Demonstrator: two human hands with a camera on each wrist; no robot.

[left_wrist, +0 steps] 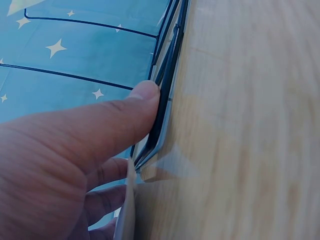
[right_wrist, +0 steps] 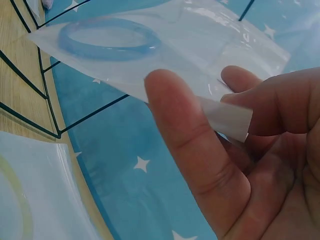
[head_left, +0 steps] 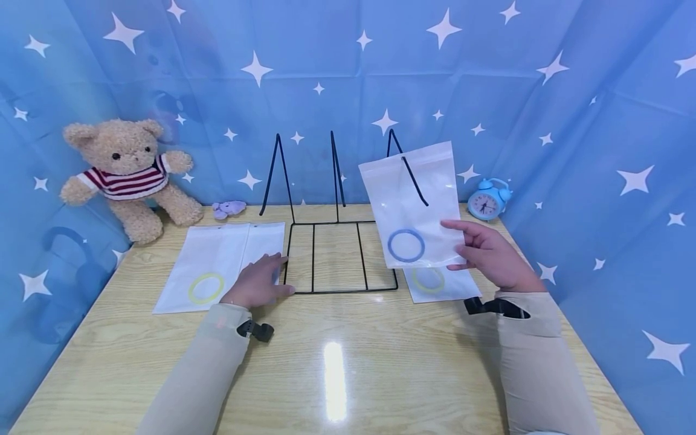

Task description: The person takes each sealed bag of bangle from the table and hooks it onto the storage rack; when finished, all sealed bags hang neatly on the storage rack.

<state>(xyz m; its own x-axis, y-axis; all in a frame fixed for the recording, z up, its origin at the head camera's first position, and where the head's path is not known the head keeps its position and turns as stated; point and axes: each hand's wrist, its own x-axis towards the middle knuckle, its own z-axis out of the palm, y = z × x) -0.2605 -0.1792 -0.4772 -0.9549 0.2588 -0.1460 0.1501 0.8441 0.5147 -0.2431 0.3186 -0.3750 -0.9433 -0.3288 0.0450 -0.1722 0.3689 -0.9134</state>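
The blue-ringed white bag [head_left: 405,208] was hung near its top on the right hook [head_left: 415,182] of the black wire rack [head_left: 313,260], and its lower right edge was pinched between the thumb and fingers of the right hand [head_left: 489,257]. The rack's front left corner was gripped by the left hand [head_left: 257,281]. On the tabletop [head_left: 288,374], a yellow-ringed bag [head_left: 212,257] was laid left of the rack; another bag [head_left: 451,287] was partly covered by the hung one.
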